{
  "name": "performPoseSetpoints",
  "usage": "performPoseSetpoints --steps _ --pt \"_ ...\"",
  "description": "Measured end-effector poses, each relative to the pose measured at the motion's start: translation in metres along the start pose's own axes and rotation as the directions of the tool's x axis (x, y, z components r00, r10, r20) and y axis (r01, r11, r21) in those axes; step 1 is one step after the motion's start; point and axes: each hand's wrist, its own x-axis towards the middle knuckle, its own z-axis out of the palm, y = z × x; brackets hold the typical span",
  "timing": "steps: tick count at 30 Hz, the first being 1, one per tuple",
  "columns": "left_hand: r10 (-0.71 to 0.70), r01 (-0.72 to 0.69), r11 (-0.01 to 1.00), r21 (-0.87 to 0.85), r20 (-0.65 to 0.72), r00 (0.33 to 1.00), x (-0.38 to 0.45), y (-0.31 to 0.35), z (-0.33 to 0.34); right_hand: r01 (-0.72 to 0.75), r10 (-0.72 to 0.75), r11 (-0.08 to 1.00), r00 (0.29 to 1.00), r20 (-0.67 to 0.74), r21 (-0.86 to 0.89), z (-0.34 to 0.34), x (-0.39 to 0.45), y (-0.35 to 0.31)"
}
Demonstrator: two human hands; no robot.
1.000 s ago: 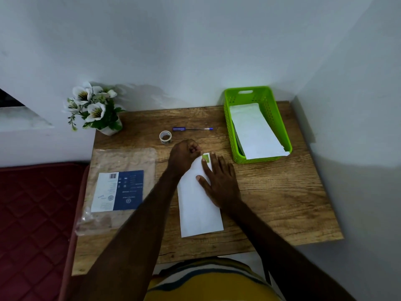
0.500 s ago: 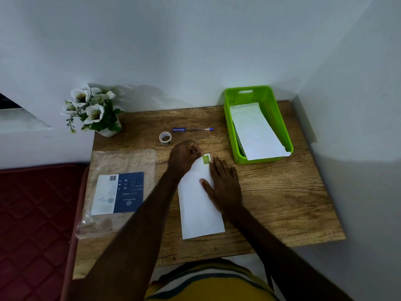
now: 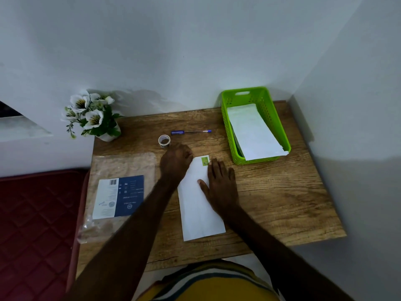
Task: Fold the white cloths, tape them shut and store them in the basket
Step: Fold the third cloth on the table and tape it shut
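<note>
Head view: two white cloths, one folded (image 3: 198, 205) on wooden table (image 3: 282, 192) under flat right hand (image 3: 221, 183), one (image 3: 253, 131) in green basket (image 3: 273, 120). Left hand (image 3: 175, 161) fisted, contents indeterminable. One tape roll (image 3: 164, 141), one pen (image 3: 191, 132). White walls.

Right hand (image 3: 221, 183) slid right, uncovering green tape (image 3: 204, 160).

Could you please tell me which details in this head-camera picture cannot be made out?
- Left hand: fingers curl underneath, so what they touch is hidden.
- Folded white cloth on the table: its right edge is covered by the flat right hand.
- Green plastic basket: the white cloth inside hides anything beneath.
- Blue-and-white label on the clear bag: print too small.
</note>
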Motion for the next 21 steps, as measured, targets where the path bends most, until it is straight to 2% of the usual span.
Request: performPoseSetpoints --steps 4,9,14,21 --pt "-0.095 0.111 0.978 0.176 -0.094 0.991 -0.017 0.001 -0.002 -0.017 0.017 1.000 0.999 -0.041 0.008 0.006 -0.006 -0.002" --pt "-0.189 0.192 0.978 0.084 -0.041 0.981 -0.016 0.000 -0.004 -0.019 0.026 0.997 0.995 -0.091 0.074 0.010 -0.009 -0.001" --pt "-0.188 0.187 0.970 0.157 -0.006 0.982 -0.014 0.000 -0.007 -0.023 0.034 0.994 0.993 -0.112 0.105 0.011 -0.011 0.000" --pt "-0.271 0.269 0.963 0.034 0.090 0.958 -0.004 0.006 -0.015 -0.024 0.040 0.994 0.987 -0.157 0.103 0.011 -0.011 0.000"
